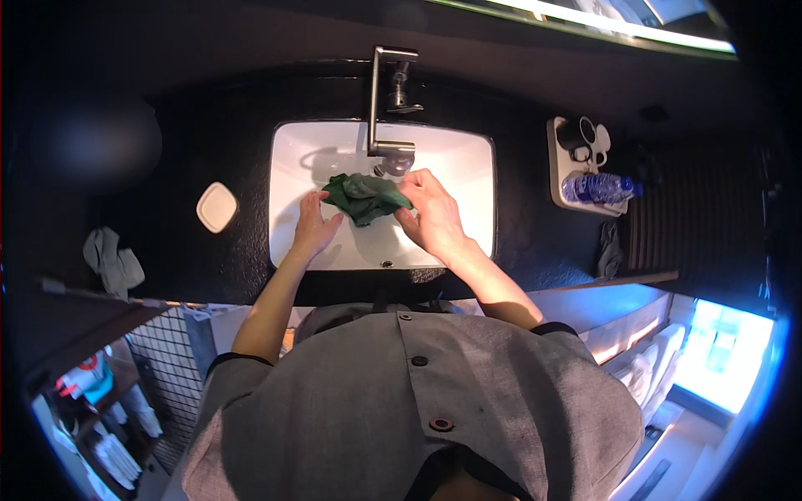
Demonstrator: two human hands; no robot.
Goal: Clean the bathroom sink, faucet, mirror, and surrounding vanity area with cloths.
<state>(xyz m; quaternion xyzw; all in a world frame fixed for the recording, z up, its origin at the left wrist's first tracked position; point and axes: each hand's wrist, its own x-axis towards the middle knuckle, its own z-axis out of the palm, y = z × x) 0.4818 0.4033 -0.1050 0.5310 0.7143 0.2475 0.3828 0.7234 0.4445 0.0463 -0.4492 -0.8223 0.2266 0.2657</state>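
A crumpled dark green cloth (366,199) is in the white rectangular sink basin (463,141), below the faucet outlet. My right hand (433,216) pinches the cloth's right end between thumb and fingers. At its left end is my left hand (315,227), thumb and fingers apart, with a fingertip at the cloth's edge. Whether that fingertip presses on the cloth is hard to see. The chrome faucet (374,100) reaches over the basin from the back, its outlet just above the cloth. Part of the drain (378,170) shows behind the cloth.
A small white dish (217,207) sits on the black countertop (244,134), left of the basin. A grey cloth (114,262) lies near the left front edge. On the right, a white tray (556,181) holds a plastic water bottle (595,188) and cups (576,133). Dark fabric (608,250) lies nearby.
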